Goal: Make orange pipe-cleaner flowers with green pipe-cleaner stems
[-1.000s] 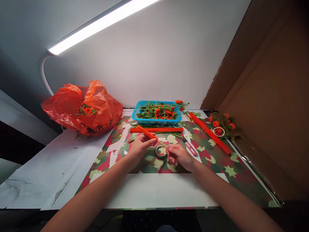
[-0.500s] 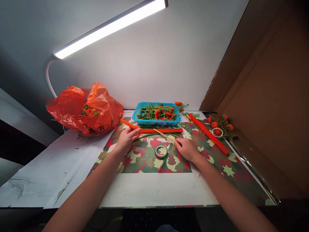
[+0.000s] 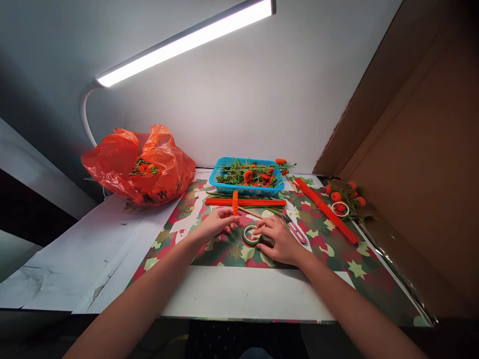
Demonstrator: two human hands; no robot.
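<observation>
My left hand [image 3: 219, 223] pinches the lower end of a fuzzy orange strip [image 3: 235, 202], which stands nearly upright. Just right of it, my right hand [image 3: 276, 240] reaches over a roll of green tape [image 3: 247, 236], fingers spread and touching or close to its right edge. A thin wooden stick [image 3: 250, 213] lies between the two hands, its right end near my right fingers. Behind them a bundle of orange-red stems [image 3: 258, 203] rests on the patterned mat. A pink cutter [image 3: 298, 232] lies beyond my right hand.
A blue basket [image 3: 245, 189] of orange flowers and green stems stands at the back. On the left sits an orange plastic bag [image 3: 174, 172] under a lamp [image 3: 187, 44]. A second orange-red bundle [image 3: 327, 211], a white ring [image 3: 340, 215] and flowers [image 3: 336, 197] lie to the right.
The orange strip went from slanting left to nearly upright. My right hand left the stick and moved onto the tape roll, uncovering the pink cutter. The view shifted slightly.
</observation>
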